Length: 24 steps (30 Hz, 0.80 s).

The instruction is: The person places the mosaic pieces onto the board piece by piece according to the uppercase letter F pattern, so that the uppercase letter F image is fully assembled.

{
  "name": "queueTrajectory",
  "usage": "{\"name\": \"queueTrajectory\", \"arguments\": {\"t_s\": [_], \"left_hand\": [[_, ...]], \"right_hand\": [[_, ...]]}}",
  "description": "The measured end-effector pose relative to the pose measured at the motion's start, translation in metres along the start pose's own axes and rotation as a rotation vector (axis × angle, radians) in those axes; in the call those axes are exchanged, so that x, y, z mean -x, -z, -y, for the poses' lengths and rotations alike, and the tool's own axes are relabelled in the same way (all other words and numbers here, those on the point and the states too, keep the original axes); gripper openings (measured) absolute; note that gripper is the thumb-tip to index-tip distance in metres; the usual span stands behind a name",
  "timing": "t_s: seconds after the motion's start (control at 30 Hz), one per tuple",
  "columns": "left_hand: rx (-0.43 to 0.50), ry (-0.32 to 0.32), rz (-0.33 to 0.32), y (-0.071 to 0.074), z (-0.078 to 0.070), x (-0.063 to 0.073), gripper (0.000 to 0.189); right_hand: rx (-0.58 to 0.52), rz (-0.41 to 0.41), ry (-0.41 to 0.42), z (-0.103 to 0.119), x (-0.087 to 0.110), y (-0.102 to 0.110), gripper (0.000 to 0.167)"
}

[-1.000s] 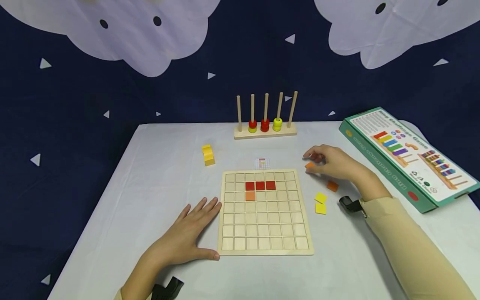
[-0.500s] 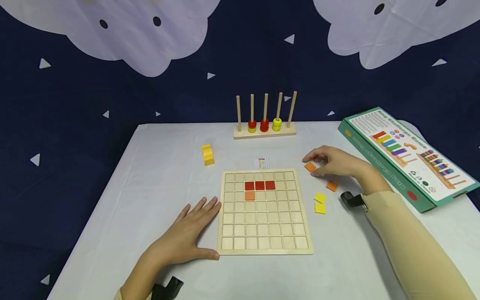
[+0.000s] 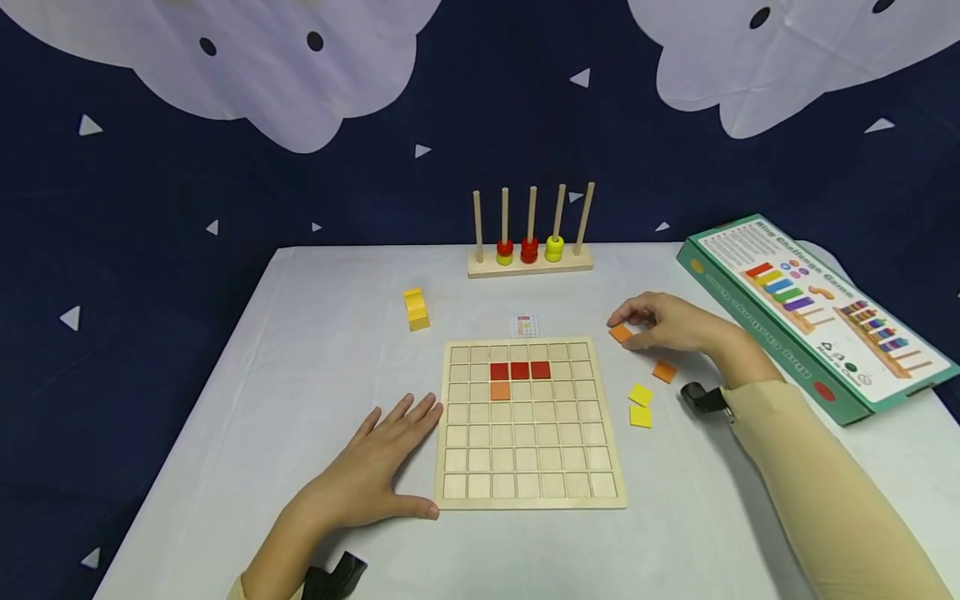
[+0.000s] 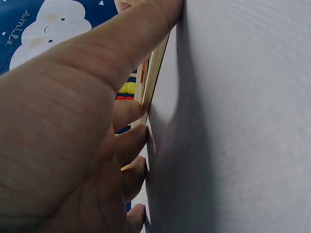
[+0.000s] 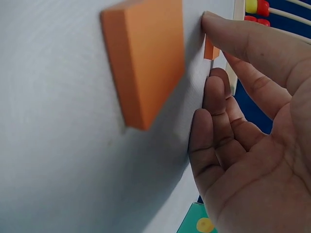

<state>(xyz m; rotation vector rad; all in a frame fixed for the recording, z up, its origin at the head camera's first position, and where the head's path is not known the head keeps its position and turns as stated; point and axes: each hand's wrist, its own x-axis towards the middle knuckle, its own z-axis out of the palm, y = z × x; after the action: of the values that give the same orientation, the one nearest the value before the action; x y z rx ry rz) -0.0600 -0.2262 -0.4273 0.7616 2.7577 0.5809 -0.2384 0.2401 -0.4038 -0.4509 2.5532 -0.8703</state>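
Fingers spread, the left hand (image 3: 375, 471) touched the nine-o'clock edge of the pale square wooden board (image 3: 532, 504), and a narrow white cloth strip (image 3: 602, 333) parted its one-o'clock corner from the flat orange square tile (image 3: 620, 333) pinched by the right hand (image 3: 670, 323).

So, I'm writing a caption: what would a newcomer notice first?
Probably the wooden grid board central on the table, its three red tiles vivid. Next, the green-sided game box to the right, and the right hand at an orange tile near the board's far right corner.
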Motion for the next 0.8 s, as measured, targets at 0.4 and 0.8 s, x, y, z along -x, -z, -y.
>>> {"name": "queueTrajectory", "arguments": {"t_s": [0.4, 0.8], "left_hand": [[0.003, 0.006, 0.005, 0.0000, 0.0002, 0.0003, 0.122], [0.010, 0.009, 0.008, -0.0003, 0.0007, 0.0001, 0.122]], "right_hand": [[0.015, -0.003, -0.012, 0.0000, -0.0024, -0.0003, 0.031], [0.025, -0.031, 0.003, 0.0008, -0.0038, -0.0020, 0.030]]}}
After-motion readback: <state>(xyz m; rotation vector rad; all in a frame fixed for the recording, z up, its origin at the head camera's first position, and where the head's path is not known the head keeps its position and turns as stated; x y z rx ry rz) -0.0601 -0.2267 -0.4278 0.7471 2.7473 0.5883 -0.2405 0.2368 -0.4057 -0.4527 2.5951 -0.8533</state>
